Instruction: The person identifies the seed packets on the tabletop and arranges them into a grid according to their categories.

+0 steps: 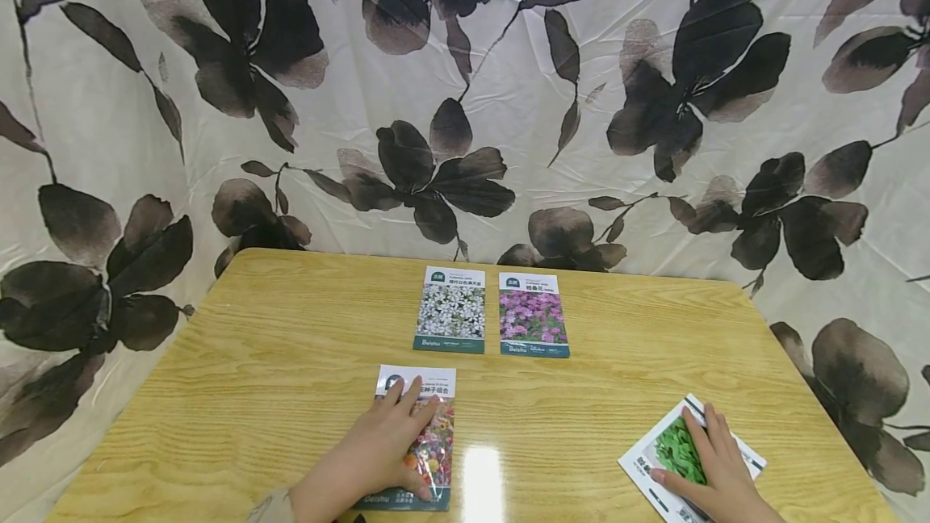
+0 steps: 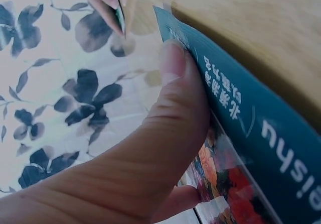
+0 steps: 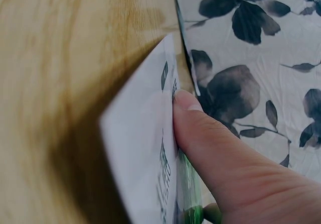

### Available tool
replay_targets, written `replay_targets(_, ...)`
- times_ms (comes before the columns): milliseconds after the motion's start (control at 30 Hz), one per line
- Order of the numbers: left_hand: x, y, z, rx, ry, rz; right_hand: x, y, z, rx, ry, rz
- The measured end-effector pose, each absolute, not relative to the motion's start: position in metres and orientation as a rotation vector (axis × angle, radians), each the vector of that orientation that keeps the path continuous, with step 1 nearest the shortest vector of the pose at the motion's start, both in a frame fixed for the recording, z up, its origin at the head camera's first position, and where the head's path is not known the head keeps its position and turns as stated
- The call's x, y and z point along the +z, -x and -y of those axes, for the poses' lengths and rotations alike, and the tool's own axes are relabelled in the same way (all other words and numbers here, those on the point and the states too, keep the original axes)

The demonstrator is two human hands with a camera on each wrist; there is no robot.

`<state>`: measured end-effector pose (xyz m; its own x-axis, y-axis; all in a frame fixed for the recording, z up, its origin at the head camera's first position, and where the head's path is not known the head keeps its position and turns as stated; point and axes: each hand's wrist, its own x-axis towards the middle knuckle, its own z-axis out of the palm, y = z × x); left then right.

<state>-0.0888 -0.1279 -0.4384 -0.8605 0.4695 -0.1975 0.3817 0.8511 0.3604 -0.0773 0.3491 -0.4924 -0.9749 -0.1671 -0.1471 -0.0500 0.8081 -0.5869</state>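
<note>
In the head view my left hand (image 1: 388,446) lies spread over a seed packet with mixed colourful flowers (image 1: 441,442), its thumb near the packet's teal bottom band. The left wrist view shows that thumb (image 2: 173,78) against the teal band (image 2: 251,108). At the right, my right hand (image 1: 722,458) rests on a slanted white seed packet with a green leafy picture (image 1: 672,446), fingers extended across it and thumb out to the left. In the right wrist view the thumb (image 3: 200,118) touches the white packet (image 3: 143,123); its near corner shows above a shadow. The palms hide parts of both packets.
Two more seed packets lie side by side further back on the wooden table (image 1: 291,329): one with white flowers (image 1: 450,313), one with pink-purple flowers (image 1: 533,317). A floral cloth (image 1: 552,119) hangs behind the table's far edge. Glare (image 1: 482,483) marks the front middle.
</note>
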Motion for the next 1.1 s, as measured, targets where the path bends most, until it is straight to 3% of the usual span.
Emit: replay_targets(1100, -0.442, 0.093, 0.102, 0.36, -0.692, -2.759, -0.497, 0.078, -0.348, -0.897, 0.171, -2.81)
